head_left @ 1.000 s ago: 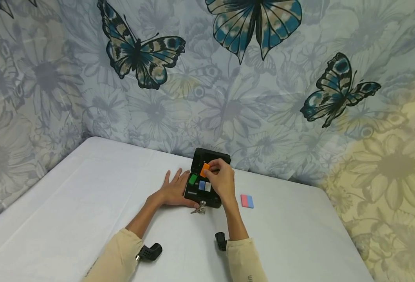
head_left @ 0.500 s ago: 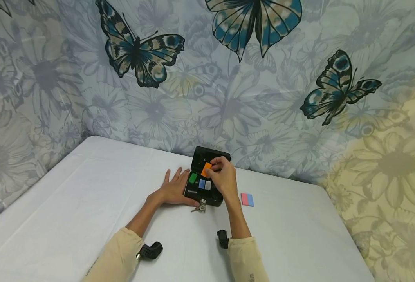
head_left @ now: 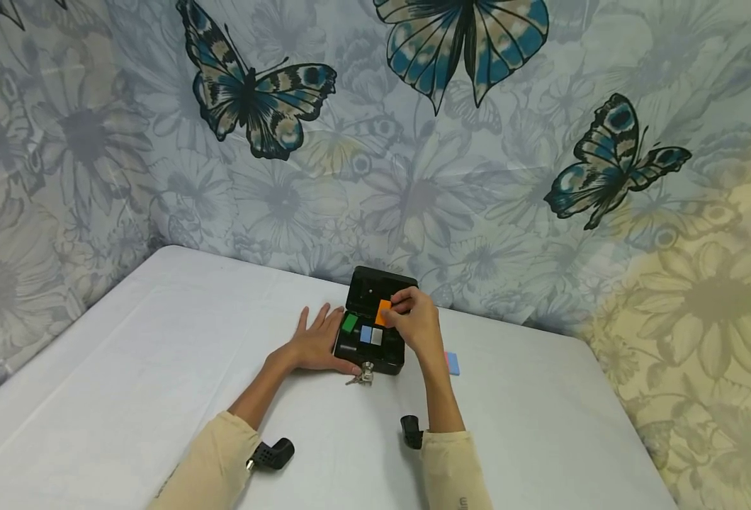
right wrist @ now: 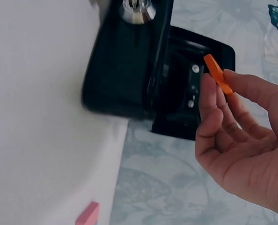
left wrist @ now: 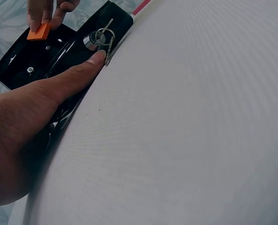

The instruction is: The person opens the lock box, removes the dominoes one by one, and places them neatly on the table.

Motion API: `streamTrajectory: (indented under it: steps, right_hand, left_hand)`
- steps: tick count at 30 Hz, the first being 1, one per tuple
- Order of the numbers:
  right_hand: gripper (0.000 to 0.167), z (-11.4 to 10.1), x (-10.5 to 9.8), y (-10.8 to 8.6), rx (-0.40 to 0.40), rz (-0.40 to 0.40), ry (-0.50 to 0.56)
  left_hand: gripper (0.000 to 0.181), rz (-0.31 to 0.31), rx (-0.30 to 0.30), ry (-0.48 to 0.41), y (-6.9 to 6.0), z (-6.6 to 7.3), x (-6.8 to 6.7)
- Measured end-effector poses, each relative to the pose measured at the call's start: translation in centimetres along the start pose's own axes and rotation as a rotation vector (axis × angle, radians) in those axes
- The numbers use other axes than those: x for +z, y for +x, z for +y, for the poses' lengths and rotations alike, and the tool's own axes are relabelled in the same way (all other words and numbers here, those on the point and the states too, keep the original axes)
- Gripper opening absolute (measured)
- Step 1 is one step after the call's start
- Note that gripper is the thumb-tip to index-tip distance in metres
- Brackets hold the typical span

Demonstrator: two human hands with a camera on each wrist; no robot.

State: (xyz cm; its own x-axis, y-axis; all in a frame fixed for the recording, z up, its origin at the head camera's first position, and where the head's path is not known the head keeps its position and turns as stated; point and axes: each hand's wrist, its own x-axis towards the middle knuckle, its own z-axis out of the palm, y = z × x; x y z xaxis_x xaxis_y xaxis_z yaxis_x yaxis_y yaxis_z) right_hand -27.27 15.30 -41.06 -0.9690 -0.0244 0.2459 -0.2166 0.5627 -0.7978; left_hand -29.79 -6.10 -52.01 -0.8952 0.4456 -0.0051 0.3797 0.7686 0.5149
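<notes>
An orange rectangular block (head_left: 382, 312) is pinched between the thumb and fingers of my right hand (head_left: 421, 324), held above the open black cash box (head_left: 385, 363). In the right wrist view the orange block (right wrist: 217, 73) is tilted in front of the raised lid (right wrist: 176, 126). My left hand (head_left: 318, 347) rests against the box's left side, fingers spread and thumb along its front by the lock. Inside the box lie a green block (head_left: 349, 324) and a blue-and-white piece (head_left: 371, 335). A key ring (left wrist: 106, 35) hangs from the lock in the left wrist view.
A pink-and-blue block (head_left: 453, 363) lies on the white table (head_left: 528, 411) right of the box, partly behind my right forearm. Patterned butterfly cloth (head_left: 426, 191) hangs behind the table's far edge, close to the lid.
My right hand has moved right with the orange block, across the box opening, and its forearm now covers part of the pink-and-blue block. The left hand has stayed in place.
</notes>
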Motion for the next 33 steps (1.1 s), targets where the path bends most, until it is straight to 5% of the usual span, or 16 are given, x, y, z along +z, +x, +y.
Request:
streamTrajectory:
  steps: [21, 33]
  right_hand:
    - [0.026, 2.4, -6.3, 0.1, 0.220, -0.007, -0.042]
    - [0.028, 4.7, -8.5, -0.9, 0.240, -0.039, -0.160]
  left_hand:
    - [0.134, 0.008, 0.007, -0.003, -0.2, 0.3, -0.1]
    - [0.133, 0.016, 0.011, -0.012, -0.4, 0.1, 0.3]
